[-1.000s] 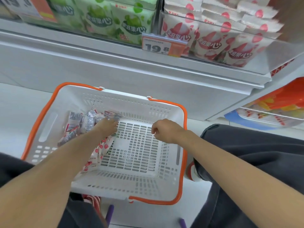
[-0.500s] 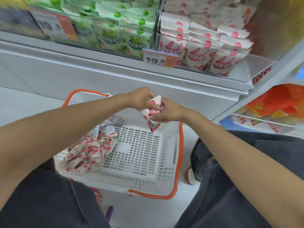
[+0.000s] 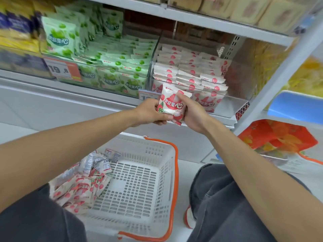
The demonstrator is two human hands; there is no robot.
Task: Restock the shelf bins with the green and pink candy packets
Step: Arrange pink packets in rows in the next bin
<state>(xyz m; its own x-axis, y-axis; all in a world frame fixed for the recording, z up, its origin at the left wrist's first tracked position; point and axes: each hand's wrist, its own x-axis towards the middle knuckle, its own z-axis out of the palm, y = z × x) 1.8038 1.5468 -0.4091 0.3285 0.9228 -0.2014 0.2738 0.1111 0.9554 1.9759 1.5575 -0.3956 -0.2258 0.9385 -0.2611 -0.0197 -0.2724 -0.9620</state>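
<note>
Both hands hold one pink candy packet (image 3: 172, 104) upright in front of the shelf edge. My left hand (image 3: 150, 112) grips its lower left side and my right hand (image 3: 193, 112) pinches its right side. Just behind it, the clear pink bin (image 3: 190, 72) holds several stacked pink packets. To its left, the green bin (image 3: 108, 58) is filled with green packets. Below, a white basket (image 3: 145, 180) with an orange rim holds several more pink packets (image 3: 80, 187) heaped in its left half.
A price tag (image 3: 63, 69) reading 19.8 hangs on the shelf edge at left. A white upright post (image 3: 279, 75) stands to the right, with orange bags (image 3: 277, 135) and a blue tray (image 3: 297, 105) beyond. My knees in dark trousers flank the basket.
My left hand took a pink packet out of the basket, my right hand joined it, and both have lifted the packet up to the front of the pink bin.
</note>
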